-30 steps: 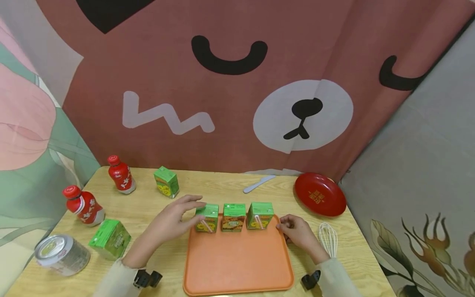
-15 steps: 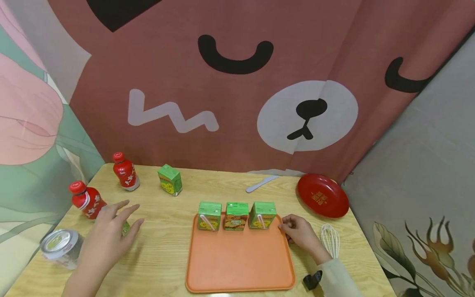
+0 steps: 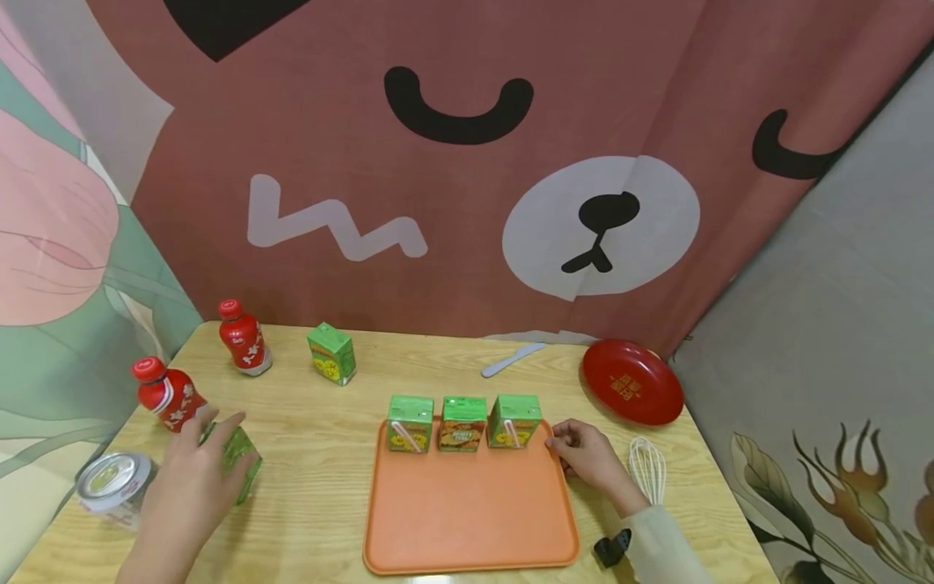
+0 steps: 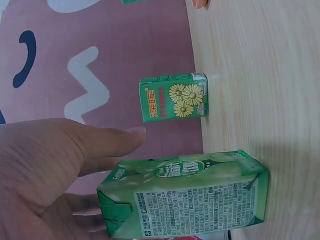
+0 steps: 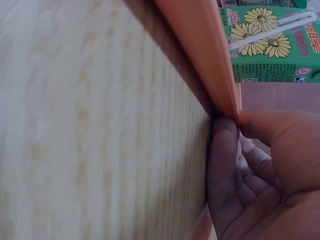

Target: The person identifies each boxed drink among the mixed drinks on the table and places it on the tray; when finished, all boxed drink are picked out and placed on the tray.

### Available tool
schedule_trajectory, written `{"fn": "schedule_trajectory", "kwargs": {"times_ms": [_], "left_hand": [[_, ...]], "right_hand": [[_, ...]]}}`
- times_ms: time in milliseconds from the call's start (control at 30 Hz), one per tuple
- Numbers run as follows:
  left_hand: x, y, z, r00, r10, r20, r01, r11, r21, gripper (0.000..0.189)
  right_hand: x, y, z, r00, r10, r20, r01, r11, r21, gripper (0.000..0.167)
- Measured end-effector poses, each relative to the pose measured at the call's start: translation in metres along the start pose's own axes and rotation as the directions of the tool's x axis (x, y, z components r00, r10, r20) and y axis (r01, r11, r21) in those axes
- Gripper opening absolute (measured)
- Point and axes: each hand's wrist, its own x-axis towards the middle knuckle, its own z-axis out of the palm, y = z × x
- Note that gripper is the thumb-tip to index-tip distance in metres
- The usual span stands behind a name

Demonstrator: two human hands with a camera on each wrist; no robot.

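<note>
My left hand (image 3: 191, 478) is spread around a green juice carton (image 4: 185, 195) at the left of the table. In the left wrist view the thumb (image 4: 117, 140) lies apart from the carton's side, and the other fingers pass behind it; their contact is hidden. The orange tray (image 3: 470, 519) lies in front. On its far edge, three green drink cartons stand in a row: a left one (image 3: 410, 423), a middle one (image 3: 463, 423) and a right one (image 3: 514, 421). My right hand (image 3: 587, 456) pinches the tray's right rim near the far corner, thumb above and curled fingers below.
Two red bottles (image 3: 245, 339) (image 3: 171, 395) and a can (image 3: 117, 487) stand at the left. Another green carton (image 3: 332, 354) stands at the back. A pale knife (image 3: 513, 360), a red plate (image 3: 631, 383) and a whisk (image 3: 648, 470) lie on the right side.
My left hand has left the left carton on the tray, swung left, and lowered around the green carton near the can. The right hand keeps its hold on the tray rim.
</note>
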Motion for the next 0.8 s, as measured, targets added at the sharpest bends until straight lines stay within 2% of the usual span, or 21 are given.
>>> {"fn": "schedule_trajectory", "kwargs": {"times_ms": [133, 233, 400, 533, 700, 800], "left_hand": [[0.002, -0.005, -0.003, 1.0, -0.025, 0.0, 0.025, 0.999, -0.035, 0.061], [0.004, -0.007, -0.005, 1.0, -0.002, -0.009, 0.001, 0.999, -0.051, 0.055], [0.007, -0.002, 0.002, 0.992, 0.115, -0.057, -0.12, 0.988, -0.094, 0.049], [0.012, 0.011, 0.01, 0.981, 0.189, -0.036, -0.192, 0.969, -0.154, 0.049], [0.021, 0.028, 0.021, 0.959, 0.283, -0.01, -0.278, 0.935, -0.222, 0.048], [0.026, 0.035, 0.027, 0.937, 0.348, 0.025, -0.334, 0.915, -0.227, 0.048]], "right_hand": [[0.0, -0.001, 0.0, 1.0, 0.004, -0.008, -0.004, 1.0, -0.008, 0.018], [-0.001, -0.001, -0.001, 1.0, 0.004, -0.013, -0.004, 1.0, -0.016, 0.019], [-0.002, 0.0, -0.001, 1.0, 0.003, -0.011, -0.003, 1.0, -0.014, 0.02], [-0.002, 0.0, 0.0, 1.0, 0.001, -0.004, -0.001, 1.0, -0.009, 0.02], [-0.002, 0.0, 0.0, 1.0, -0.004, -0.001, 0.004, 1.0, 0.001, 0.02], [-0.002, 0.0, 0.0, 1.0, -0.009, 0.0, 0.009, 1.0, 0.006, 0.02]]}}
